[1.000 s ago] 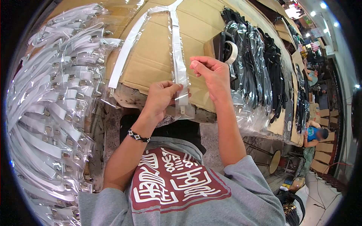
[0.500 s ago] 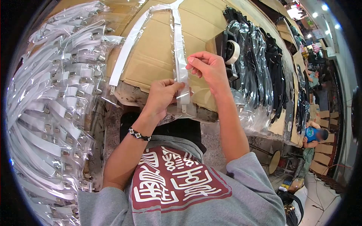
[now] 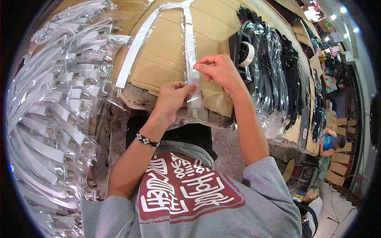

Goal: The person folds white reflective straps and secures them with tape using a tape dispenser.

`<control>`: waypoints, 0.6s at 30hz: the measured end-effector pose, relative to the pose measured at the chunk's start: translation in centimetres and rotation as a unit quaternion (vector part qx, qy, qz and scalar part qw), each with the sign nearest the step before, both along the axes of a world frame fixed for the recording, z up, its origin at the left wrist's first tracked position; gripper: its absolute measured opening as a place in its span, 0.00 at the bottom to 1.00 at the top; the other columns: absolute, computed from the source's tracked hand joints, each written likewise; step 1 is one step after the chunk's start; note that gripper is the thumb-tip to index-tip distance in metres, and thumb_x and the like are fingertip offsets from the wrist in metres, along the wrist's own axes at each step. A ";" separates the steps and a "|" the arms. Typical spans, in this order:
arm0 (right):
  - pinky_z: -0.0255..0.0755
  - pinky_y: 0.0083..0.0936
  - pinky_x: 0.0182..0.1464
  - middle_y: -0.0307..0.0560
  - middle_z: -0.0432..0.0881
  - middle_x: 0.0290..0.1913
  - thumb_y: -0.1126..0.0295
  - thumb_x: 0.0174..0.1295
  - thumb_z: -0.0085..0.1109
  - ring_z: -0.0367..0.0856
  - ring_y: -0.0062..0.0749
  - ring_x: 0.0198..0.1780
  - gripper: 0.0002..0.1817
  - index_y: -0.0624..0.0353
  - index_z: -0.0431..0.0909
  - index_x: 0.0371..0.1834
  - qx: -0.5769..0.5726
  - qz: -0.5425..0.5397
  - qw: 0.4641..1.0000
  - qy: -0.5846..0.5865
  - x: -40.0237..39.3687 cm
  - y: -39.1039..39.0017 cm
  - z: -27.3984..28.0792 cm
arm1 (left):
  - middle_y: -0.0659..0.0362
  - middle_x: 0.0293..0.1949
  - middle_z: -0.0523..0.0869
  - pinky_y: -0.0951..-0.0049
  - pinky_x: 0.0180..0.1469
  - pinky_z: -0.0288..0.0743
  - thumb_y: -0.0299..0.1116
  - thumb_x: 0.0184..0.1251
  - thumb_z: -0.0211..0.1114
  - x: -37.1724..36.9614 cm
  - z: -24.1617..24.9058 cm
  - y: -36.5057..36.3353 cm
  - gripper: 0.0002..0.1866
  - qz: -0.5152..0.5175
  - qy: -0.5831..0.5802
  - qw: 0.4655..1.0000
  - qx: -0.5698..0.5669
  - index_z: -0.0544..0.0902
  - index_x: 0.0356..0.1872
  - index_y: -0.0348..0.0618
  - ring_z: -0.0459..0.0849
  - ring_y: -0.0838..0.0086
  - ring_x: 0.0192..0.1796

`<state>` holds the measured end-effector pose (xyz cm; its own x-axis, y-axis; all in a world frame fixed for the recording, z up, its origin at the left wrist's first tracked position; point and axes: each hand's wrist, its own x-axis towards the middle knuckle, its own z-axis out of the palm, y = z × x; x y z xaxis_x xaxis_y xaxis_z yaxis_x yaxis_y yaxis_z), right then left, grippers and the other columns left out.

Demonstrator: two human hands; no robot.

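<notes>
White suspenders (image 3: pixel 189 43) in a clear plastic sleeve lie over the cardboard-covered table, one strap curving off to the left. My left hand (image 3: pixel 172 99) pinches the lower part of the right strap, near its metal clip at the table's front edge. My right hand (image 3: pixel 219 72) is closed in a pinch beside the same strap, higher up, with its fingertips at the sleeve's edge. Whether those fingertips hold the plastic or something small is too fine to make out.
Many bagged white suspenders (image 3: pixel 51 119) are piled at the left. A tape roll (image 3: pixel 247 54) sits in a black holder to the right, beside rows of bagged black suspenders (image 3: pixel 274 71). A person (image 3: pixel 331 142) in blue is at the far right.
My right hand has moved slightly left and down, and its fingertips have come to the sleeve's edge. My left hand has stayed on the strap.
</notes>
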<state>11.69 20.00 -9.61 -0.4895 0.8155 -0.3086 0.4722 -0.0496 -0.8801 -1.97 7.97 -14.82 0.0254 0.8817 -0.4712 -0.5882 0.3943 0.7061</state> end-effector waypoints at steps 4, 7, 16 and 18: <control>0.60 0.14 0.27 0.33 0.79 0.24 0.69 0.62 0.70 0.70 0.12 0.24 0.12 0.68 0.87 0.41 -0.014 -0.008 1.000 -0.001 0.1 -0.2 -0.5 | 0.49 0.42 0.90 0.68 0.47 0.86 0.29 0.74 0.64 0.0 -0.1 0.0 0.09 -0.001 0.000 1.000 0.004 0.83 0.45 0.30 0.92 0.67 0.43; 0.61 0.14 0.27 0.33 0.79 0.24 0.70 0.62 0.70 0.70 0.12 0.24 0.11 0.68 0.87 0.41 -0.016 -0.025 1.000 -0.006 0.1 -0.6 -0.9 | 0.50 0.42 0.90 0.67 0.47 0.86 0.29 0.74 0.64 0.0 -0.4 0.1 0.09 -0.003 -0.003 1.000 0.007 0.83 0.45 0.31 0.92 0.67 0.43; 0.63 0.16 0.27 0.35 0.82 0.25 0.72 0.63 0.66 0.72 0.14 0.24 0.10 0.69 0.86 0.41 0.046 -0.017 0.999 0.023 0.3 -1.3 -2.8 | 0.52 0.41 0.90 0.70 0.46 0.85 0.30 0.73 0.65 0.0 -0.6 0.0 0.07 -0.008 0.003 1.000 0.005 0.83 0.43 0.35 0.92 0.69 0.43; 0.62 0.16 0.26 0.35 0.81 0.24 0.72 0.64 0.66 0.72 0.14 0.24 0.09 0.68 0.86 0.41 0.067 -0.014 0.997 0.016 0.4 -1.3 -3.1 | 0.53 0.40 0.90 0.70 0.46 0.85 0.30 0.73 0.65 0.0 -0.5 0.0 0.07 -0.008 0.001 1.000 0.006 0.83 0.43 0.35 0.92 0.69 0.43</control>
